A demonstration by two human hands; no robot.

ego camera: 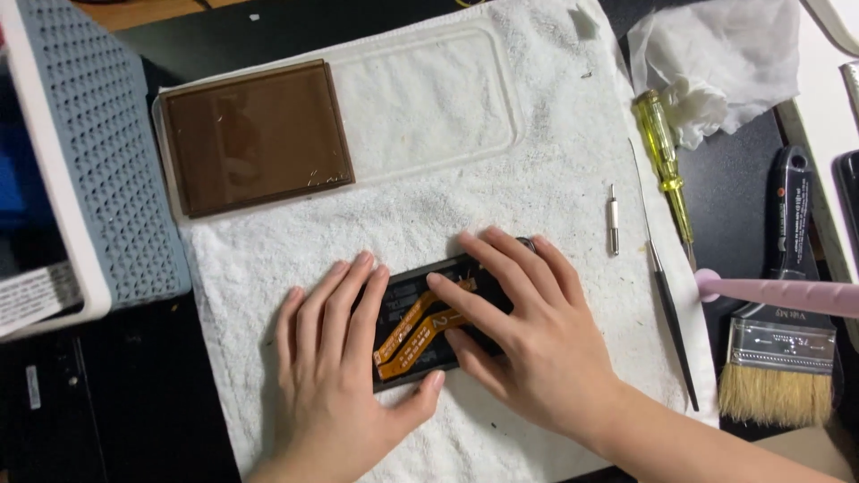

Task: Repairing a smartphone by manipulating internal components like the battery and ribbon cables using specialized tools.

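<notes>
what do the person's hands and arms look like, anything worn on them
Both hands are bare: no gloves, rings or watch show on the left hand or the right hand. The fingernails are short and unpainted. The right forearm is uncovered as far as the picture's edge, with no sleeve or band in view. The left wrist is also bare where it leaves the frame.

Dark work surface [134,394], mostly covered by a white towel [555,179]. Directly on the surface: a grey perforated bin [107,161] with white rim at left; crumpled white tissue [716,63] at upper right; a black-handled paintbrush [783,340] with pale bristles at right; a yellow-handled screwdriver [664,161] straddling the towel's right edge; a thin black probe [671,313] just beside it.
</notes>
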